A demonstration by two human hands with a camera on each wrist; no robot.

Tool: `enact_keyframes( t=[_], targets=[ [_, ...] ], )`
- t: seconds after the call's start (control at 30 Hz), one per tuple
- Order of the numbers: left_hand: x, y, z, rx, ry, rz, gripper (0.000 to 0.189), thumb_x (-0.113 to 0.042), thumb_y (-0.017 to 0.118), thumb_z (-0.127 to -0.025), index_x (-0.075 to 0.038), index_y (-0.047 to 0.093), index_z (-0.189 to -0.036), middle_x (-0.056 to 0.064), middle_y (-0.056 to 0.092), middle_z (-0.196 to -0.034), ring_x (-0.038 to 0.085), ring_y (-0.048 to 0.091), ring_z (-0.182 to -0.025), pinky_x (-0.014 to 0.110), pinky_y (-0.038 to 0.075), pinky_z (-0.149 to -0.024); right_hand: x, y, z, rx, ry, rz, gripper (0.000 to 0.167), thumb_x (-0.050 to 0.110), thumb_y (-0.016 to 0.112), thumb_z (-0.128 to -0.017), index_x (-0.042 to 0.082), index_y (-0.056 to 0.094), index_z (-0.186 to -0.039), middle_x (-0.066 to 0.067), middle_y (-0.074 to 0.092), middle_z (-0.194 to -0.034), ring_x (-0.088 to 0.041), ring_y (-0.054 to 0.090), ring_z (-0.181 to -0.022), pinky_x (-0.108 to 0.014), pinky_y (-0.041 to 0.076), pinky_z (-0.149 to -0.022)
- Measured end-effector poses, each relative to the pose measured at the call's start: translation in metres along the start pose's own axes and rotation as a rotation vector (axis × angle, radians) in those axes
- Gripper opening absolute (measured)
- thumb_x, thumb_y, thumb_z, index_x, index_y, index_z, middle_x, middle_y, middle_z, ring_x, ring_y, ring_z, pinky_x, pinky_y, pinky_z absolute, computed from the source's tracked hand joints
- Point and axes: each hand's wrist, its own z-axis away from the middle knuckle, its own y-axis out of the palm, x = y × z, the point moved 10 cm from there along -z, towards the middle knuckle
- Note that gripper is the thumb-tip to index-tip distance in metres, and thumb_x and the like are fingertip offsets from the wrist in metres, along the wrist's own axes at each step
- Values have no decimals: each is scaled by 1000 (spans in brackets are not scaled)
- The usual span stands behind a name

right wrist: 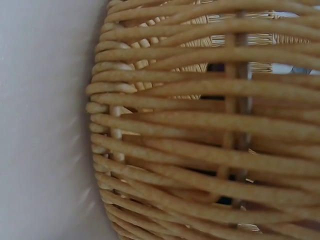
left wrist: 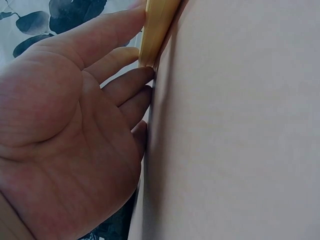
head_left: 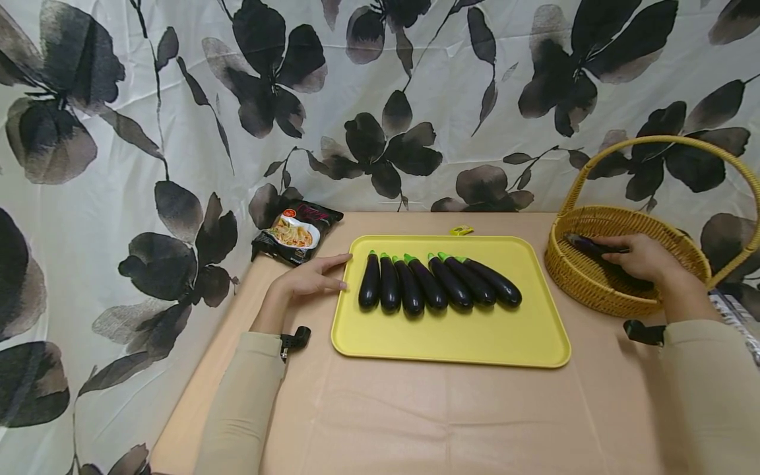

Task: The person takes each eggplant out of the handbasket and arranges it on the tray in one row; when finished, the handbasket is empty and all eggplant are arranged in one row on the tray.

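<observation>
Several glossy dark purple eggplants point(head_left: 435, 284) with green stem ends lie side by side on a yellow tray point(head_left: 451, 343) in the head view. At the tray's left edge is my left hand point(head_left: 309, 277), its thumb and fingertips touching the rim. The left wrist view shows that palm point(left wrist: 75, 125) facing the camera, with fairly straight fingers meeting the tray edge point(left wrist: 159, 30). On the right, my right hand point(head_left: 644, 257) reaches into a woven basket point(head_left: 600, 290) and grips an eggplant point(head_left: 584, 245) there. Only the basket's weave point(right wrist: 200, 130) fills the right wrist view, hiding that hand.
A black noodle packet point(head_left: 297, 231) lies behind the left hand. Past the tray's back edge is a small yellow packet point(head_left: 461, 230). The basket's tall arched handle point(head_left: 665, 139) rises above the right hand. A floral curtain point(head_left: 380, 99) hangs behind the table.
</observation>
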Motion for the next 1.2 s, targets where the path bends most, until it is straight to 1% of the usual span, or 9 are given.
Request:
enact_keyframes(
  t=[0.3,0.43,0.53,0.7,0.8,0.87,0.93,1.03,1.2],
  targets=[
    [-2,0,0,-2,-5,7,84,-28,81,-93,-19,36,-163,4,31,-171,23,18,-161,46,14,-133,0,-2,-2,-14,-5,-14,56,28,52,-110,-4,41,-155,-47,35,-147,-66,34,-132,-80,31,-106],
    [-3,1,-1,-1,-6,18,84,-28,81,-93,-18,36,-164,4,31,-171,23,17,-161,47,14,-133,7,-14,2,-100,-10,-44,54,27,49,-111,-3,41,-155,-46,39,-146,-56,47,-119,-68,46,-91],
    [-3,1,-1,-3,-7,19,84,-28,80,-93,-18,36,-164,4,30,-171,24,17,-161,47,14,-133,14,-23,6,-168,5,-92,55,31,45,-112,1,39,-158,-43,40,-147,-50,47,-110,-57,45,-80],
    [-4,2,-1,-2,-9,17,85,-28,80,-93,-18,36,-164,3,31,-171,24,17,-161,47,14,-133,24,-32,13,-230,25,-176,59,38,39,-113,5,34,-161,-42,40,-147,-56,44,-123,-71,44,-92],
    [-4,2,-1,1,-11,17,85,-28,81,-93,-18,36,-164,3,30,-171,23,17,-161,47,14,-133,32,-35,19,-256,24,-215,60,40,38,-112,5,33,-161,-40,40,-147,-56,45,-123,-72,44,-94],
    [-4,3,-1,4,-11,22,85,-28,81,-93,-18,35,-164,3,30,-171,23,17,-161,47,14,-133,37,-37,24,-273,21,-225,61,41,38,-112,5,35,-161,-39,41,-147,-53,46,-121,-63,50,-89],
    [-4,2,-1,3,-10,21,85,-29,81,-92,-18,36,-164,4,30,-171,24,17,-161,47,14,-133,43,-39,28,-288,18,-234,61,43,39,-112,6,36,-161,-37,42,-146,-48,48,-117,-44,55,-81],
    [-4,2,-1,0,-9,20,86,-29,81,-92,-18,36,-164,4,30,-171,25,17,-161,48,14,-132,52,-40,34,-312,8,-224,60,44,41,-111,10,40,-160,-32,48,-141,-37,49,-106,-21,47,-66],
    [-4,2,-1,1,-12,20,85,-29,81,-92,-19,36,-164,3,30,-171,24,17,-161,47,14,-133,71,-36,40,-312,-25,-206,57,44,44,-110,15,43,-160,-23,55,-124,-26,45,-87,-27,40,-57]
  ],
)
